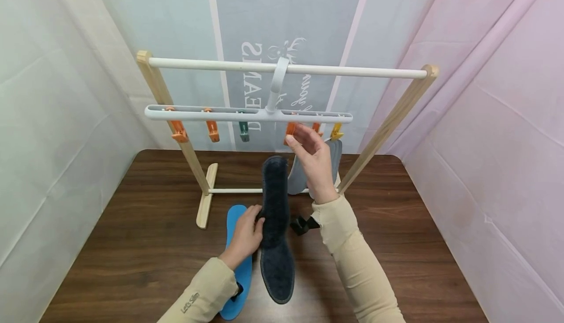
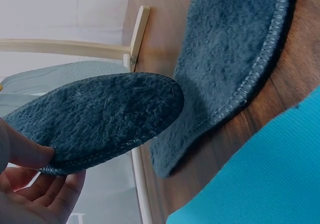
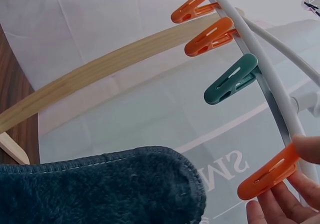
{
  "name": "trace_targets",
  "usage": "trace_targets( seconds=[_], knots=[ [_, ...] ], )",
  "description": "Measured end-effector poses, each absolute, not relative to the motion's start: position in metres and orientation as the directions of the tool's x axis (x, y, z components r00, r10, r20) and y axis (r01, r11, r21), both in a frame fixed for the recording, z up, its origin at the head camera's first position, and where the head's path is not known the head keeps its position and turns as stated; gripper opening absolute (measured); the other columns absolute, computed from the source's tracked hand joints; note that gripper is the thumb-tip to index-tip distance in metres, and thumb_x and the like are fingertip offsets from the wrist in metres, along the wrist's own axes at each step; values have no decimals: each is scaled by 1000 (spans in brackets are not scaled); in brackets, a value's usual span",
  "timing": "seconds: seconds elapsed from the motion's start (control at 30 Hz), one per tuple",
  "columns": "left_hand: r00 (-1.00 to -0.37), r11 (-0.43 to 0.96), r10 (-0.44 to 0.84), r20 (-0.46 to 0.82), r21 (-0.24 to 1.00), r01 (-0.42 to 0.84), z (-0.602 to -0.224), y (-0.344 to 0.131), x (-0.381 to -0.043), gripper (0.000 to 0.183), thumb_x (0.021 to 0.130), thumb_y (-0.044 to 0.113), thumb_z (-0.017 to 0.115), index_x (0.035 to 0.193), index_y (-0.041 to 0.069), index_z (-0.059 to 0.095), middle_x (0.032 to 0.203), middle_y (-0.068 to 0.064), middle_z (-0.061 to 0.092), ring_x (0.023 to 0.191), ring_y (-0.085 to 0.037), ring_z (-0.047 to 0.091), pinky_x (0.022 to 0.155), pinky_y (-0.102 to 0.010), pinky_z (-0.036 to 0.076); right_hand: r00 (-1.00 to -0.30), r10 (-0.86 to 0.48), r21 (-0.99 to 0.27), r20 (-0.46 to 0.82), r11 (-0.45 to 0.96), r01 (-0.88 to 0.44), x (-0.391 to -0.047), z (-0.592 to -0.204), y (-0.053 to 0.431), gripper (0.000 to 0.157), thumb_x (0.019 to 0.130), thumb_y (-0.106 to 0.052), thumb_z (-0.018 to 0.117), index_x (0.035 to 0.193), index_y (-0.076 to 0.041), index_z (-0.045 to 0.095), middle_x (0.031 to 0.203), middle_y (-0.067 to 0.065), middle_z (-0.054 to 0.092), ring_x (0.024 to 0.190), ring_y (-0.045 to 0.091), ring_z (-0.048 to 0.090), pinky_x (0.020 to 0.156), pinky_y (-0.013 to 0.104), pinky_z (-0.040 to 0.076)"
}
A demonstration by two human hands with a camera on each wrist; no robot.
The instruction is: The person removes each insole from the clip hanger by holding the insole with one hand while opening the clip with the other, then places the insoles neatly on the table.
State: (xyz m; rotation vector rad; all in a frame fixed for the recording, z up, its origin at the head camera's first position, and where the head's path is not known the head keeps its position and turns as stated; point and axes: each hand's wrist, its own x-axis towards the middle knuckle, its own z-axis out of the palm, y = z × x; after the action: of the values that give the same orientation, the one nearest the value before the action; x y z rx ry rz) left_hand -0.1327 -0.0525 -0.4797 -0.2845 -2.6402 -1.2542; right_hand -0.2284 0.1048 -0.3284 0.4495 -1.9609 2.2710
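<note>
My left hand (image 1: 244, 237) pinches a dark fuzzy insole (image 1: 275, 196) by its edge, thumb on top and fingers below in the left wrist view. Under it, a second dark fuzzy insole (image 2: 230, 49) lies on the table, partly hidden. My right hand (image 1: 318, 164) pinches an orange clip (image 3: 267, 171) on the white hanger (image 1: 207, 113) between thumb and fingers. The held insole's end is just below this clip in the head view. A grey insole (image 1: 298, 178) hangs behind my right hand, near the yellow clip (image 1: 337, 131) at the hanger's right end.
The hanger hooks over the white bar (image 1: 352, 71) of a wooden stand (image 1: 387, 122). Other orange clips (image 1: 212, 129) and a green clip (image 1: 244, 129) hang along it. A blue insole (image 1: 235, 215) lies on the brown table (image 1: 132, 244) beside my left hand. Cloth (image 1: 493, 142) surrounds the table.
</note>
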Motion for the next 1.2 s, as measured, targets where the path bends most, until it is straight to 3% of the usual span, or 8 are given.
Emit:
trace_targets(
  seconds=[0.63, 1.2],
  knots=[
    [-966, 621, 91, 241, 745, 244, -476, -59, -124, 24, 94, -4, 53, 119, -8, 55, 95, -14, 55, 69, -13, 44, 60, -27, 41, -958, -147, -956, 247, -198, -216, -227, -327, 106, 43, 94, -12, 62, 135, -5, 52, 130, 11, 55, 115, 15, 56, 103, 33, 43],
    [-964, 607, 92, 248, 754, 252, -478, -61, -118, 19, 91, -6, 57, 110, -6, 57, 83, -7, 50, 68, -12, 43, 58, -26, 39, -963, -150, -959, 222, -210, -189, -229, -338, 110, 44, 92, -9, 63, 135, -3, 52, 127, 10, 57, 110, 13, 58, 100, 26, 45]
  ],
)
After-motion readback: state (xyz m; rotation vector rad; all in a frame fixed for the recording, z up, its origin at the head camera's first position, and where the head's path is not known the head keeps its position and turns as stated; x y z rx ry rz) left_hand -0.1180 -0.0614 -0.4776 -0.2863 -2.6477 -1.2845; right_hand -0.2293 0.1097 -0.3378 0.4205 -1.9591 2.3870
